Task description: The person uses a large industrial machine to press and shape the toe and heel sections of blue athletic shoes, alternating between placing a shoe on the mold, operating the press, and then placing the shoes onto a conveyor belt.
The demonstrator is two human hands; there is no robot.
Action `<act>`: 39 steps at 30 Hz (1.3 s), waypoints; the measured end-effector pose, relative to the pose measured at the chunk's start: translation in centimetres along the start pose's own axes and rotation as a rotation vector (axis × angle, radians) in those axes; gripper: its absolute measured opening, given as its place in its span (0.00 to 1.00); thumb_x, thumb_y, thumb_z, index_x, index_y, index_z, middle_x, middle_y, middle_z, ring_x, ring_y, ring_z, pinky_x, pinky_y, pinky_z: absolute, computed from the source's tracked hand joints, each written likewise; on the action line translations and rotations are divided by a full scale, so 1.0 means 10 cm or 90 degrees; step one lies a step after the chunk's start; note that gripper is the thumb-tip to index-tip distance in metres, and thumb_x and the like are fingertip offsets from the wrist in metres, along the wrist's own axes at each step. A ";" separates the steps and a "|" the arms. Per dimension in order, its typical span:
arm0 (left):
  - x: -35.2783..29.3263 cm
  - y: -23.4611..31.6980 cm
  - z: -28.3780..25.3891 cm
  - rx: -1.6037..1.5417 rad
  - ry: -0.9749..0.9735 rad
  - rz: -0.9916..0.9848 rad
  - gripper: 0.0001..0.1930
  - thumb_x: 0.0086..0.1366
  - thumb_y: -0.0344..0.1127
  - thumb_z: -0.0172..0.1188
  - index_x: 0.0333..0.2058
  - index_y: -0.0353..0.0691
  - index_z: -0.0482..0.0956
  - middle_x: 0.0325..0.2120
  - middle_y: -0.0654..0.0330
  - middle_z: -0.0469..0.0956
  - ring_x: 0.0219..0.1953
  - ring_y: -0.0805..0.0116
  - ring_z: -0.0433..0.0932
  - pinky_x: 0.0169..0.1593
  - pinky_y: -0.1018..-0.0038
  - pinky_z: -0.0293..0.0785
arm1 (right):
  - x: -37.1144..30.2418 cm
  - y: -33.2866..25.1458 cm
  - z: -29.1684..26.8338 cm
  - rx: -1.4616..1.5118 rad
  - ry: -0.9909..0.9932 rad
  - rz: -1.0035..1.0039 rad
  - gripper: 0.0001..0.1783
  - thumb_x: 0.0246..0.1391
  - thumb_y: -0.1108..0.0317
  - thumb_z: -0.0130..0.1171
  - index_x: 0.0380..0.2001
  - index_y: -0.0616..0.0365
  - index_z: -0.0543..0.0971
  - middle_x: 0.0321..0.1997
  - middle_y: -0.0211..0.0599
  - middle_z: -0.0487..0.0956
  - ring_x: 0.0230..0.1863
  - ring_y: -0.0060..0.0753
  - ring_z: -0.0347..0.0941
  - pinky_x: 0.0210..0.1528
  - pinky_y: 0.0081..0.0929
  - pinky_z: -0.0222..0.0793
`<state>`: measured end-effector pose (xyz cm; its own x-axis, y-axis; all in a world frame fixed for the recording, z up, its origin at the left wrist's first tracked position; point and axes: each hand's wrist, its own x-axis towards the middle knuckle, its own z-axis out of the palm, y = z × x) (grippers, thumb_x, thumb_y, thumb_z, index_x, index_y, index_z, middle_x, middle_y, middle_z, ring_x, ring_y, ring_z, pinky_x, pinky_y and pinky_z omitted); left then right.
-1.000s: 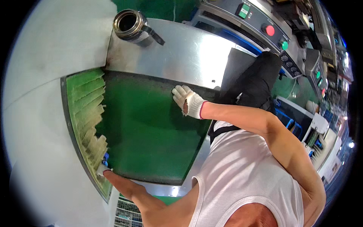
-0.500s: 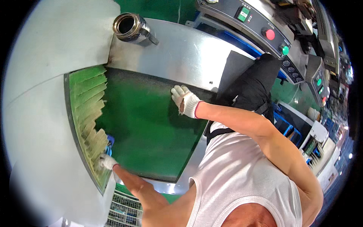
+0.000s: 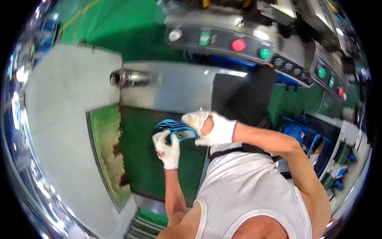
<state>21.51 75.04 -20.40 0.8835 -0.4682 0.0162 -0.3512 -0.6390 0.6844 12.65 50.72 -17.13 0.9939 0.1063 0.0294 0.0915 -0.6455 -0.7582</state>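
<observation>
A curved blue-and-black piece (image 3: 177, 129) with a pale inner face is held up over the dark green belt (image 3: 141, 147); it is too blurred to name more closely. My left hand (image 3: 167, 149), in a white knit glove, has its fingers curled round the piece's left and near side. At its right end my right hand (image 3: 213, 128), in a worn white glove with a hole showing skin, closes on the piece. Left of both hands hangs a curtain of green strips (image 3: 105, 139), frayed along its edge, set in the opening of a pale machine housing (image 3: 63, 99).
A shiny metal container (image 3: 135, 77) stands on the metal tabletop (image 3: 171, 89) beyond the belt. Farther off is a control panel (image 3: 221, 40) with red and green buttons. Blue-framed racks (image 3: 294, 129) stand at the right. A slatted grate (image 3: 143, 227) lies at the lower left.
My left hand has come away from the strip curtain with the blue-and-black piece. My right hand has lifted off the belt and taken hold of the piece too. The view has turned.
</observation>
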 end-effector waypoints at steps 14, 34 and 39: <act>2.59 3.64 0.77 -0.043 -0.024 0.798 0.21 0.60 0.23 0.70 0.53 0.36 0.80 0.51 0.49 0.79 0.51 0.49 0.79 0.57 0.57 0.76 | -1.87 0.29 -1.30 0.603 0.438 0.569 0.40 0.51 0.59 0.77 0.63 0.68 0.75 0.55 0.44 0.83 0.55 0.32 0.79 0.59 0.28 0.75; 5.55 4.57 2.52 0.259 -0.034 0.382 0.40 0.57 0.58 0.73 0.58 0.34 0.74 0.55 0.38 0.80 0.58 0.41 0.80 0.62 0.53 0.74 | -2.57 0.34 -0.55 1.064 0.909 0.252 0.55 0.45 0.69 0.81 0.74 0.67 0.63 0.69 0.40 0.76 0.65 0.36 0.75 0.69 0.40 0.72; 4.91 4.64 1.55 0.024 0.031 0.449 0.38 0.62 0.51 0.75 0.61 0.29 0.75 0.53 0.42 0.82 0.57 0.51 0.80 0.62 0.62 0.74 | -2.39 0.33 -0.85 0.915 0.925 0.289 0.53 0.54 0.78 0.66 0.79 0.56 0.51 0.38 0.26 0.69 0.34 0.21 0.64 0.37 0.25 0.61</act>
<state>43.82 12.97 0.84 0.4540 -0.7510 0.4795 -0.8545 -0.2144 0.4731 -10.33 39.63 -14.76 0.3127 -0.8462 -0.4315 0.4932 0.5329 -0.6876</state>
